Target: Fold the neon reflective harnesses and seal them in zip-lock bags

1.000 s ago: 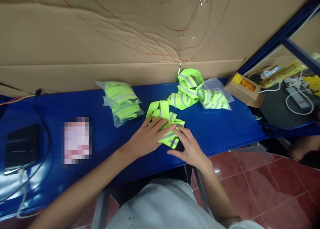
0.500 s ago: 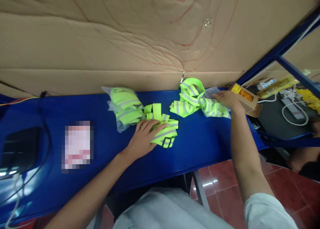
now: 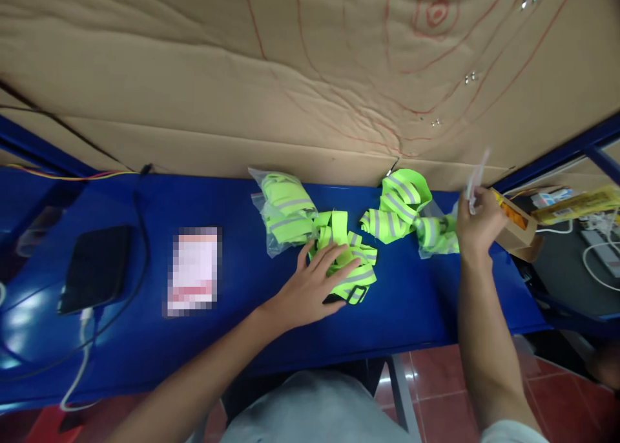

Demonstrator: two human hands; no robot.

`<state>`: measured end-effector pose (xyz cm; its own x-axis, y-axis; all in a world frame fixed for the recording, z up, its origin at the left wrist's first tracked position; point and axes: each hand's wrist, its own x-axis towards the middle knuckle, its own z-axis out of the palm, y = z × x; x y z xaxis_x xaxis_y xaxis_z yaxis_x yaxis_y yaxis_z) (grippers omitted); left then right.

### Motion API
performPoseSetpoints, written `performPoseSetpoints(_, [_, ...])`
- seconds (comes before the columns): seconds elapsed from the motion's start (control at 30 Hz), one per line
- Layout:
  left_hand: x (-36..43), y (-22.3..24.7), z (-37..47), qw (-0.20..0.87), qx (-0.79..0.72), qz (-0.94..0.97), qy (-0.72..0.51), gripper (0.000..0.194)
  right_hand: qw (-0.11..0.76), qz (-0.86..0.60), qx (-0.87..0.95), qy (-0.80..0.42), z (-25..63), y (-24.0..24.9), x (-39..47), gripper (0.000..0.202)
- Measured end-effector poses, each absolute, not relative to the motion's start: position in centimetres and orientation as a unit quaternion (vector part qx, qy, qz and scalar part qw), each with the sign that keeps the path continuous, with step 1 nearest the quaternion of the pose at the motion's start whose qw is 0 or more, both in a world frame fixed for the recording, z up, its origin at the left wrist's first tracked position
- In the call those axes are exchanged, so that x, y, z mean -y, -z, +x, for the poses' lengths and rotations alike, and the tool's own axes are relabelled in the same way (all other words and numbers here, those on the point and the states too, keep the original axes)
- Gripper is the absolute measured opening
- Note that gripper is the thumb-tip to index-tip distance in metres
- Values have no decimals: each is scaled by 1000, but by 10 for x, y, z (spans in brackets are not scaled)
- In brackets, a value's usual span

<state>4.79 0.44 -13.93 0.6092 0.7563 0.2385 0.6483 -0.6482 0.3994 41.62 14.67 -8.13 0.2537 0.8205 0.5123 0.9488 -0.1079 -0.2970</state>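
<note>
My left hand (image 3: 310, 285) lies with spread fingers on a loose heap of neon-yellow reflective straps (image 3: 361, 275), which has a black buckle near its front edge. Beside it on the left is a clear plastic bag (image 3: 276, 239) with folded yellow straps inside. My right hand (image 3: 477, 220) pinches a strip of clear plastic (image 3: 477, 175) that sticks up above the fingers. Under and beside that hand sits a plastic-wrapped bundle of yellow strap (image 3: 433, 235); whether the strip belongs to its bag I cannot tell. Loose coiled straps (image 3: 400, 204) lie between the hands.
On the blue table (image 3: 397, 320), a black phone (image 3: 97, 265) with a white cable and a blurred-out card (image 3: 194, 268) lie to the left. An open cardboard box (image 3: 516, 226) with orange contents stands at right. Behind rises a brown cardboard wall (image 3: 194, 75) with red lines.
My right hand has risen off the wrapped bundle, now pinching up clear plastic. My left hand stays on the strap heap, fingers more spread. The view has shifted, so things appear farther right.
</note>
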Motion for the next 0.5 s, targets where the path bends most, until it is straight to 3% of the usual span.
performPoseSetpoints(0.1, [3, 131, 47, 201, -356, 860, -306, 78, 381, -621, 670, 147, 373, 86, -88, 36])
performPoseSetpoints(0.2, [7, 122, 46, 381, -365, 727, -439, 57, 359, -485, 791, 104, 319, 100, -31, 21])
performPoseSetpoints(0.27, [10, 117, 46, 466, -401, 631, -473, 40, 339, -402, 848, 68, 290, 110, -6, 32])
performPoseSetpoints(0.5, [41, 118, 38, 481, -507, 478, -532, 28, 375, -402, 831, -81, 267, 113, 22, 46])
